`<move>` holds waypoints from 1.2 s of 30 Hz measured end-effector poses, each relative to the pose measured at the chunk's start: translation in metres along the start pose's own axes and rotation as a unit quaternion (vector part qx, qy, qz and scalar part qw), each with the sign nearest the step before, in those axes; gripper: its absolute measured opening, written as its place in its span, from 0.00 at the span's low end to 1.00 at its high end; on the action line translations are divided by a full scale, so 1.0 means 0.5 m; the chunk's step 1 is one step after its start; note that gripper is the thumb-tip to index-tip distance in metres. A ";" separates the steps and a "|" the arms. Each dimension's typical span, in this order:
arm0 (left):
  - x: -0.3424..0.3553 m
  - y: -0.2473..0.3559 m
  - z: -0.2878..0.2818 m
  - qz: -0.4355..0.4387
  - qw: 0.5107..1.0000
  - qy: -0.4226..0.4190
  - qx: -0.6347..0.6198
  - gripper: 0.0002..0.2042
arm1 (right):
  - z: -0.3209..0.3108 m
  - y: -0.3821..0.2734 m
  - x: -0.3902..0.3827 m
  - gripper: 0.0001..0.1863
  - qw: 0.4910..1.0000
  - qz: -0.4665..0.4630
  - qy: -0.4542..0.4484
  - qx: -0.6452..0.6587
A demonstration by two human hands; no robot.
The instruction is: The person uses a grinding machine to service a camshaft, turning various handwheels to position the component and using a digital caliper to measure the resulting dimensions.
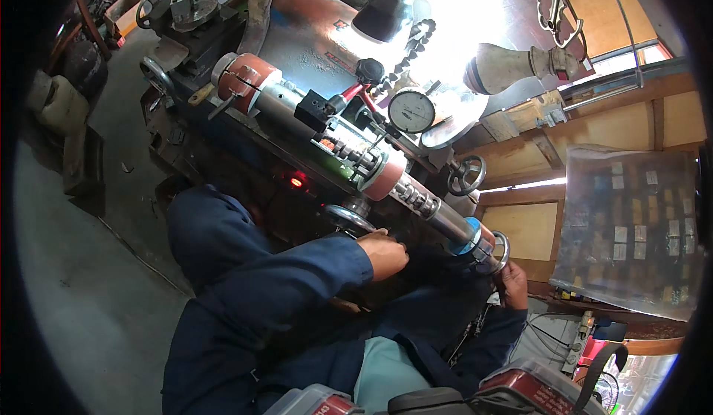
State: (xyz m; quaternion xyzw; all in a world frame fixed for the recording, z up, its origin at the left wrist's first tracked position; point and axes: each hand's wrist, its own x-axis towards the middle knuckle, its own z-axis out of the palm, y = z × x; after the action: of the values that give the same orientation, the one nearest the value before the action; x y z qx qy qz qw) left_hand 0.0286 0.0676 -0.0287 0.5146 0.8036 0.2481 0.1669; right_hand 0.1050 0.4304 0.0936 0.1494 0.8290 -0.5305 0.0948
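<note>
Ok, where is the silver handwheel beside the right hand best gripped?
By the outer rim of the silver handwheel, likely from the right: its curved arc stands clear there, while the blue-ringed shaft crowds its left.

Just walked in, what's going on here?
A person is working at a long metal machine. The left hand is by the middle handwheel; its grip is hard to make out. The right hand is at the rim of the end handwheel. A round dial gauge and a black lamp are on the far side.
</note>
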 end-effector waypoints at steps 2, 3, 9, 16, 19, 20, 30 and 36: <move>-0.002 0.004 -0.009 0.009 1.000 0.000 -0.002 0.09 | 0.001 -0.019 0.017 0.17 0.999 -0.044 -0.001 0.027; -0.004 0.007 -0.015 0.018 1.000 0.001 -0.004 0.09 | 0.011 -0.027 0.024 0.15 0.998 -0.040 0.020 0.052; -0.030 0.054 -0.074 0.068 0.983 0.164 -0.051 0.09 | -0.003 0.023 0.108 0.12 0.990 -0.085 0.071 0.086; -0.133 -0.006 -0.204 0.070 0.857 0.510 -0.032 0.05 | -0.025 0.119 0.158 0.11 0.964 -0.161 0.054 -0.206; -0.171 -0.075 -0.277 -0.048 0.667 0.740 -0.069 0.07 | -0.014 0.132 0.130 0.12 0.977 -0.128 0.019 -0.167; -0.204 -0.101 -0.295 -0.052 0.673 0.736 -0.054 0.07 | 0.004 0.107 0.114 0.13 0.969 -0.140 -0.016 -0.202; -0.253 -0.146 -0.322 -0.086 0.791 0.586 -0.153 0.12 | -0.041 0.016 0.091 0.12 0.997 -0.066 0.004 -0.043; -0.238 -0.131 -0.316 -0.146 0.812 0.559 -0.089 0.16 | 0.008 0.135 0.126 0.12 0.995 -0.031 0.019 -0.097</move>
State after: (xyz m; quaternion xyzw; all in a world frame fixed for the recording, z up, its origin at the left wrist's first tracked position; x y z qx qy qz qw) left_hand -0.0537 -0.0995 0.0652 0.1465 0.7988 0.5357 -0.2314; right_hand 0.0694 0.4626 0.0145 0.1237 0.8825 -0.4473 0.0760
